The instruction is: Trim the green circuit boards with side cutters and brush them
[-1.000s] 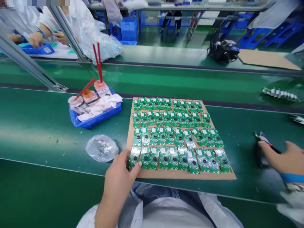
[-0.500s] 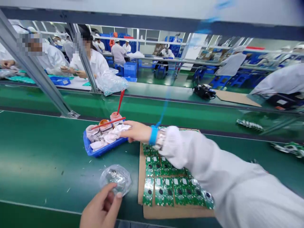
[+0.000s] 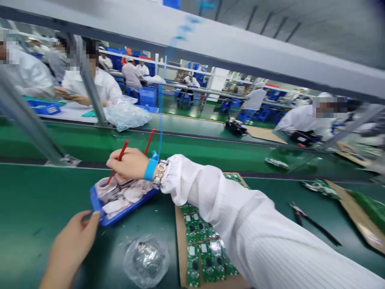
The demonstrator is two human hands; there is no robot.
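Note:
My right hand (image 3: 129, 162) reaches over a small blue tray (image 3: 120, 216) with its fingers closed on a slim red stick (image 3: 122, 151). The stick's lower end goes down into a cloth-wrapped jar (image 3: 105, 188) on the tray's left side. Behind my hand a second red stick (image 3: 150, 140) leans upright. White cloths (image 3: 116, 206) lie in the tray, and my right hand partly hides the other jars. At the tray's left corner, my left hand (image 3: 75, 237) holds the rim between thumb and fingers. A clear plastic bag (image 3: 146, 261) lies nearer me.
Green circuit boards (image 3: 207, 261) lie in rows on cardboard (image 3: 182, 249), partly under my right sleeve. Black-handled pliers (image 3: 313, 220) and more boards (image 3: 369, 208) are at the right. A metal post (image 3: 33, 116) stands at left. Co-workers in white sit beyond the bench.
My right hand has gone from the white cloth to the red stick, which now stands tilted in the jar. My left hand has moved from the plastic bag to the tray's corner. The view has shifted right.

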